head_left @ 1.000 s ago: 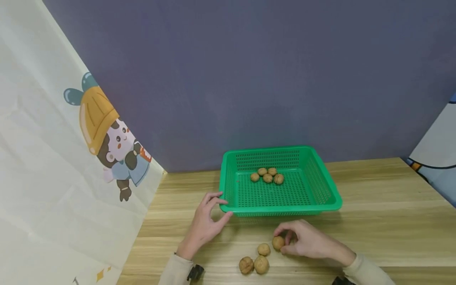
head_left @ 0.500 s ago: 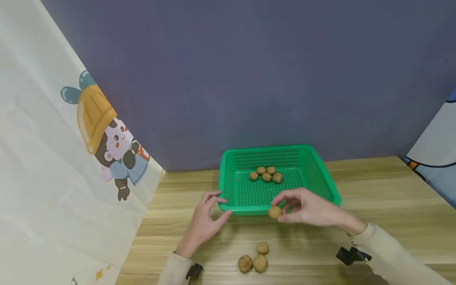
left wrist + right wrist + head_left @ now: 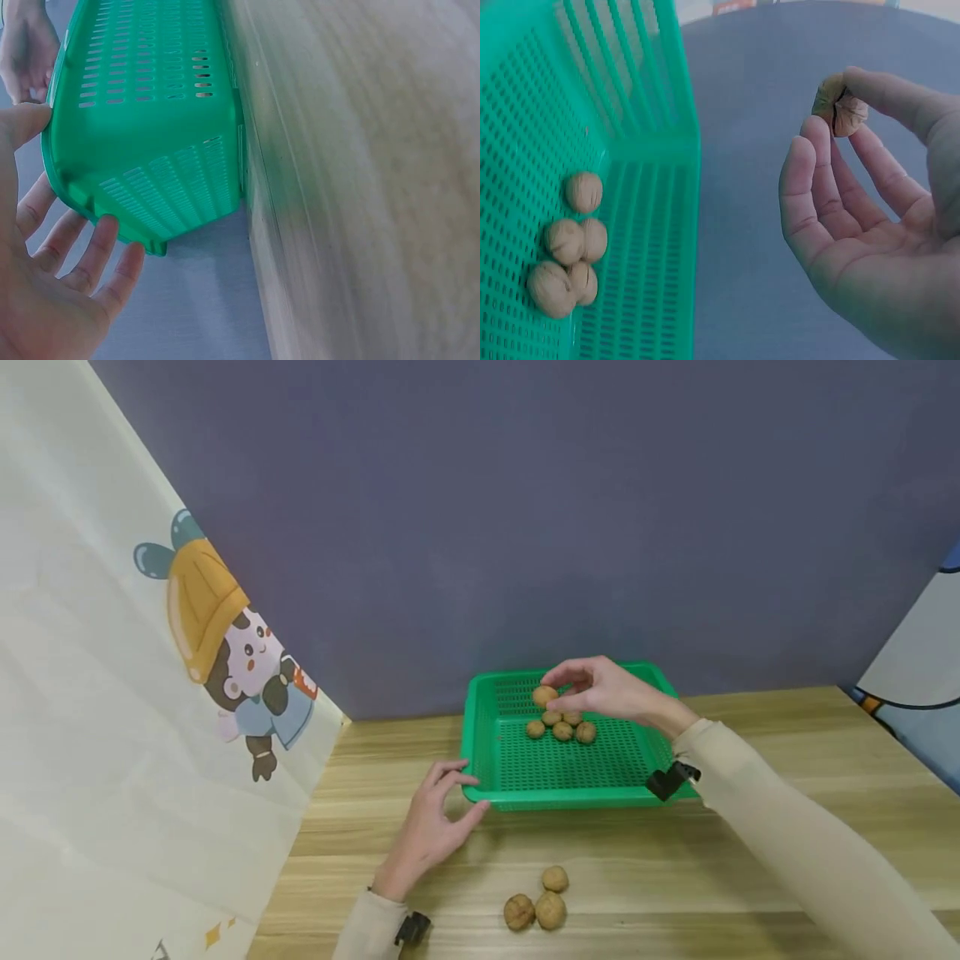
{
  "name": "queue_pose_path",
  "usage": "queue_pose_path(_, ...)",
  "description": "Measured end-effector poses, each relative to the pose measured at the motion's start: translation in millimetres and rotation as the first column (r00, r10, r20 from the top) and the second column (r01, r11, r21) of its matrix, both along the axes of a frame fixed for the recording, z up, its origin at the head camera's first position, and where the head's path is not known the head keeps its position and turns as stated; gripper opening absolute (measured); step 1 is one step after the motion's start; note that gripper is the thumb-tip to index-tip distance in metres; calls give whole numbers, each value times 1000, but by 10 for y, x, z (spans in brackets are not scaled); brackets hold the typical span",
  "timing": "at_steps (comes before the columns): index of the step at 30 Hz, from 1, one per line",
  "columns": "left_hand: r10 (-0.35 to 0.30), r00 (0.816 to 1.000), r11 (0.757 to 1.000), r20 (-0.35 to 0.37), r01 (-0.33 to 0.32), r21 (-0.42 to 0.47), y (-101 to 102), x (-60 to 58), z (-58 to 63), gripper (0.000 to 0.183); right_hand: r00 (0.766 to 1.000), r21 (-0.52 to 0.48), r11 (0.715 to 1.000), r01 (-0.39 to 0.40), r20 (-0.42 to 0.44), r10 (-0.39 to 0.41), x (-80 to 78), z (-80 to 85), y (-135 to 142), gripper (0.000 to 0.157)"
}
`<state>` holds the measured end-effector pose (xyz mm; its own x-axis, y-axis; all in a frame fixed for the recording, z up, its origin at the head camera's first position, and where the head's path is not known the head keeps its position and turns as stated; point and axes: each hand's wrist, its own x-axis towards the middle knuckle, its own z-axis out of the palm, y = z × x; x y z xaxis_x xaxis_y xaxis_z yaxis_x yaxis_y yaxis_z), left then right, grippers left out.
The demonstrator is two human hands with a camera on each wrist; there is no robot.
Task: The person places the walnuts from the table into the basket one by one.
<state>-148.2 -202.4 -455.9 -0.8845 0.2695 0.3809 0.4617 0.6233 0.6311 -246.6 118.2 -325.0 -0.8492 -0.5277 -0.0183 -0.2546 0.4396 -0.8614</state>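
Note:
Between thumb and fingertips my right hand (image 3: 603, 687) pinches a walnut (image 3: 545, 697), held above the far side of a green plastic basket (image 3: 570, 797). In the right wrist view this walnut (image 3: 841, 105) shows a dark seam. Several walnuts (image 3: 553, 289) lie clustered on the basket floor below. My left hand (image 3: 437, 827) rests at the basket's near left corner, its thumb and fingers spread along the rim; in the left wrist view the thumb (image 3: 30, 121) touches the rim. Nearer to me on the table sit three loose walnuts (image 3: 551, 911).
The basket stands on a wood-grain table (image 3: 360, 810), near a dark grey-blue wall panel (image 3: 525, 527). To the left rises a white sheet (image 3: 90, 735) with a cartoon figure. A dark cable (image 3: 915, 712) runs along the right side.
My right hand has picked up a walnut from the table, lifted it and carried it forward over the basket. The left hand has stayed at the corner.

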Motion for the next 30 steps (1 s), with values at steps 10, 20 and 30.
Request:
queue_pose_path(10,-8,1000,1000,-20,8,1,23,-6,-20,36,990,-19,994,107,93,-105,-462,-192,66,48)
queue_pose_path(20,-11,1000,1000,-29,11,-1,13,-9,-25,38,970,-18,978,206,134,-202,-710,-612,82,49)
queue_pose_path(30,-11,999,1000,-41,11,-5,12,-8,-5,36,964,66,968,243,95,-249,-772,-961,46,48)
